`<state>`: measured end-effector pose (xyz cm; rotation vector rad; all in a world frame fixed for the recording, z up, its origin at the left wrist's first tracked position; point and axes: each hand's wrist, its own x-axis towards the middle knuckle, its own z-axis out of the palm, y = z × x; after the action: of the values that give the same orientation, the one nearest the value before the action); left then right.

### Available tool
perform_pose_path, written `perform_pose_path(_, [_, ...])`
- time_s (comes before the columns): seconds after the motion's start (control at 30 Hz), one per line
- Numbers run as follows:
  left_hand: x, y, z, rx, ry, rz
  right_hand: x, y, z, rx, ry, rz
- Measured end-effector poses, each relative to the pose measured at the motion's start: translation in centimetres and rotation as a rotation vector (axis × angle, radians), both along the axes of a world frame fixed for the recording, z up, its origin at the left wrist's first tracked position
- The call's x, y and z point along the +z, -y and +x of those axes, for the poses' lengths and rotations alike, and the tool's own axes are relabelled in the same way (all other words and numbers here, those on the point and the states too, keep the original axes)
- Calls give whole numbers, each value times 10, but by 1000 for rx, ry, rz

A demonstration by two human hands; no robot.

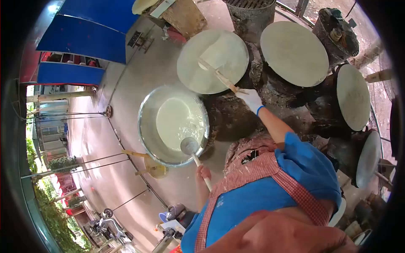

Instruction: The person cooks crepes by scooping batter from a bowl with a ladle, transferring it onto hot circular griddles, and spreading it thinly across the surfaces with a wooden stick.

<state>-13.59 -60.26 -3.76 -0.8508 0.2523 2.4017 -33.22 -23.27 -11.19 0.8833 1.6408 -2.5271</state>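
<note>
My left hand (203, 172), bare, is closed around the pale handle of a ladle (189, 146). The ladle's round head is over the near edge of a wide metal basin (144, 122) that holds creamy white batter (173, 120). My right hand (250, 101), in a white glove, grips the wooden handle of a spreader (224, 80). The spreader lies across a round griddle (190, 69) covered with a pale layer, and a lighter patch shows beside its blade. Whether the blade touches the layer I cannot tell.
More round griddles (294, 54) on dark drum stoves curve round to the right. Behind them stand a dark drum (249, 19) and a wooden block (183, 17). Left of the basin is a yellowish container (156, 168) with wooden sticks. Blue panels (84, 38) hang at the upper left.
</note>
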Motion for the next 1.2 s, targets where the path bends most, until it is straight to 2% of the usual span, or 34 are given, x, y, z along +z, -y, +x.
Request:
perform_pose_path(0.07, [37,-27,-12,-24,-17,-456,-5,-23,-2,174,-211,665])
perform_pose_path(0.1, [31,-21,-13,-18,-33,-459,41,-40,-3,237,57,565])
perform_pose_path(0.13, [18,-8,-7,32,77,-268,0,-60,-23,108,-253,806])
perform_pose_path(0.17, [1,6,-1,75,186,-74,38,-73,-34,151,-54,832])
perform_pose_path(0.2, [-19,20,3,8,120,237,22,-87,-56,51,-70,1065])
perform_pose_path(0.23, [-18,15,-2,7,108,237,17,-96,-74,-54,-83,1295])
perform_pose_path(0.27, [-16,10,-4,40,107,266,10,-98,-85,-58,-93,1291])
perform_pose_path(0.33, [-18,13,-11,83,107,282,22,-85,-91,371,14,1590])
perform_pose_path(0.37, [-30,18,-20,82,165,203,25,-83,-84,379,6,1583])
perform_pose_path(0.43, [-33,13,-41,100,224,73,33,-85,-61,523,-262,1695])
perform_pose_path(0.47, [-29,3,-61,117,223,20,41,-95,-54,612,-250,1710])
perform_pose_path(0.5, [-26,-8,-79,111,165,-177,51,-103,-48,573,-231,1776])
perform_pose_path(0.53, [-21,-19,-99,103,112,-375,44,-112,-45,441,-169,1724])
perform_pose_path(0.57, [-14,-29,-123,106,103,-274,37,-118,-45,308,-107,1670])
perform_pose_path(0.6, [-11,-38,-144,62,38,-328,31,-113,-43,223,-38,1708])
perform_pose_path(0.63, [1,-58,-167,131,57,-235,8,-112,-39,284,-106,1752])
perform_pose_path(0.7, [-9,-71,-209,33,24,-210,22,-97,-21,507,-194,1785])
perform_pose_path(0.73, [-19,-77,-228,20,9,-156,27,-99,-15,468,-187,1750])
perform_pose_path(0.77, [-6,-96,-238,58,21,-135,36,-102,-10,419,-139,1756])
perform_pose_path(0.8, [11,-118,-242,99,-44,-240,29,-110,-7,355,-68,1733])
perform_pose_path(0.83, [-1,-123,-254,-12,-135,-362,22,-116,-4,288,4,1710])
perform_pose_path(0.87, [7,-142,-256,7,-178,-422,22,-113,4,290,47,1769])
perform_pose_path(0.9, [12,-160,-261,-76,-236,-670,18,-108,14,360,65,1806])
perform_pose_path(0.93, [3,-174,-265,-67,-224,-690,19,-94,25,459,66,1820])
perform_pose_path(0.97, [-7,-186,-270,-62,-211,-705,21,-78,31,558,74,1835])
perform_pose_path(1.03, [-17,-207,-280,-124,-29,-475,2,-51,42,525,-107,1728])
perform_pose_path(1.1, [-1,-202,-268,-118,15,-256,12,-38,47,374,-211,1647])
perform_pose_path(1.13, [-15,-176,-255,-76,-92,288,25,-39,49,365,-210,1584])
perform_pose_path(1.17, [18,-167,-216,-123,-479,-351,37,-45,61,389,-201,1583])
perform_pose_path(1.2, [12,-144,-189,-159,-262,-173,51,-53,66,347,-340,1613])
